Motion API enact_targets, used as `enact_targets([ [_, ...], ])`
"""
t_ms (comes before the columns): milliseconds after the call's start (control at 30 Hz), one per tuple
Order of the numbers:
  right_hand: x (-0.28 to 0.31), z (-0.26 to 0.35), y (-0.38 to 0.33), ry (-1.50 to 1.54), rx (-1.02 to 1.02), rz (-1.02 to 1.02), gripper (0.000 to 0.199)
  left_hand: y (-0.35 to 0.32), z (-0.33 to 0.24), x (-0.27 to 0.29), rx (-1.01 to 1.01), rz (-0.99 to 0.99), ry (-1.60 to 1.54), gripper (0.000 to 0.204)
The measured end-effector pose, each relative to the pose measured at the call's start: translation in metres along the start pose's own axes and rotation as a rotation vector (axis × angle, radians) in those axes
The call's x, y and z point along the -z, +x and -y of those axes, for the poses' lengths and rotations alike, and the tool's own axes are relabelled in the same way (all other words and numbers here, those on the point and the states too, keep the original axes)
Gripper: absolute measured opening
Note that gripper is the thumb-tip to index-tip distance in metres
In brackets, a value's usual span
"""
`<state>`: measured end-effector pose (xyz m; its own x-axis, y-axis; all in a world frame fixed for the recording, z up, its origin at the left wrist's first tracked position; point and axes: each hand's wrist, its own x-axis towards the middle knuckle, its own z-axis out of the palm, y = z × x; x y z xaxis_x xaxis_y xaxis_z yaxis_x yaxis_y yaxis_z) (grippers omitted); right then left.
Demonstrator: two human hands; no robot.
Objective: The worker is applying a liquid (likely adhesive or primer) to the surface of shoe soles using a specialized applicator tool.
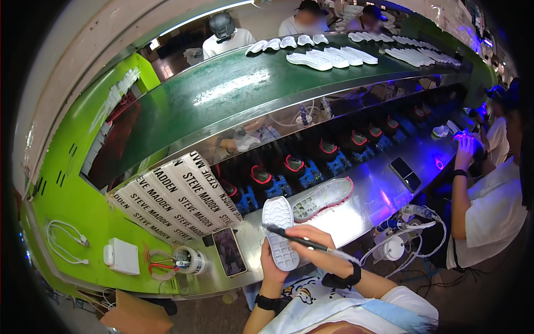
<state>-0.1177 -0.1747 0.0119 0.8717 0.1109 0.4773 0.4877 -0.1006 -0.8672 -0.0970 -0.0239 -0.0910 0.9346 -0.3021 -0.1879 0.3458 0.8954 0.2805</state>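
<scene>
Left hand (272, 264): raised, closed on the lower part of the white shoe sole (284, 254), just before the metal bench (350, 225).
Right hand (315, 245): comes from the right, fingers clamped on a black pen-like tool (305, 241) across the sole.
Hidden: most left fingers are behind the sole; I cannot tell if the tool's tip touches it.
Sole surface: moulded, wavy ridges above, square grid below.

Head-worn fisheye, facing down, right hand (319, 237) near
</scene>
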Motion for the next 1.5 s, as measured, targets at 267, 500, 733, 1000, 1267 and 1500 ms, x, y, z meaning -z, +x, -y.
enact_targets([
  [267,-0.019,-0.013,-0.006,0.208,-0.286,0.007,0.022,-0.003,-0.012,0.01,-0.088,0.028,0.01,0.04],
  [500,-0.037,-0.013,-0.005,-0.3,0.281,0.144,0.021,-0.003,-0.004,0.029,-0.036,0.163,-0.085,0.053],
  [733,-0.036,-0.004,0.002,-0.317,0.275,0.251,0.024,-0.009,-0.017,0.013,-0.02,-0.038,-0.131,0.056],
  [1000,-0.021,0.003,0.009,-0.057,0.05,0.546,0.027,0.001,-0.043,-0.014,0.084,0.272,-0.316,0.053],
  [1267,0.009,0.001,0.034,0.044,-0.091,0.861,0.025,0.023,-0.074,-0.017,0.39,0.166,0.44,0.037],
  [1500,0.03,0.008,0.044,-0.129,0.234,0.894,0.025,0.052,-0.086,-0.035,0.817,0.203,0.888,0.038],
])
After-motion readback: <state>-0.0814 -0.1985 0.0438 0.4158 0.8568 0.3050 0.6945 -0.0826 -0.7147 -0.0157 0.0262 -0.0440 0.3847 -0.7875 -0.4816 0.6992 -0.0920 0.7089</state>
